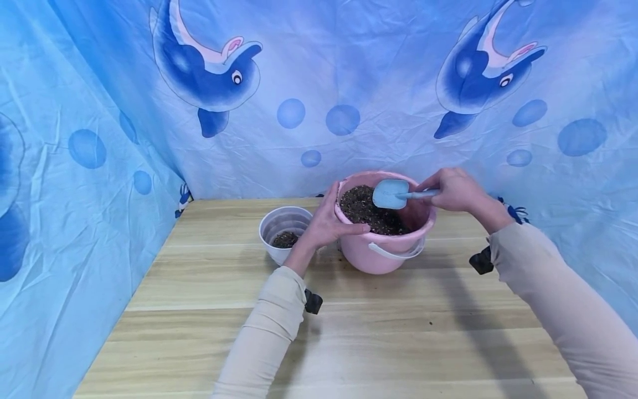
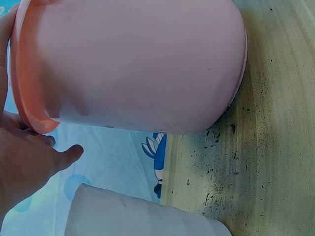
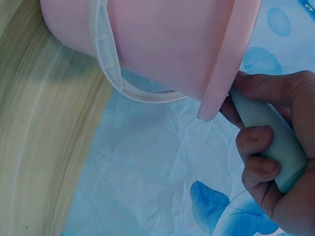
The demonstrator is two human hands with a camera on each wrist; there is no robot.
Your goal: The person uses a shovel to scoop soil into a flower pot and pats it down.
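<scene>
Beside pink bucket, white pot, scattered dark crumbs

Arms reach forward, right hand curled, left hand thumb-spread, its fingers hard to judge.

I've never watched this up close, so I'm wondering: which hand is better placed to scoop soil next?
Probably the right hand: it already grips the blue scoop over the soil in the pink bucket. The left hand holds the bucket's rim, so it seems better suited to steadying.
</scene>
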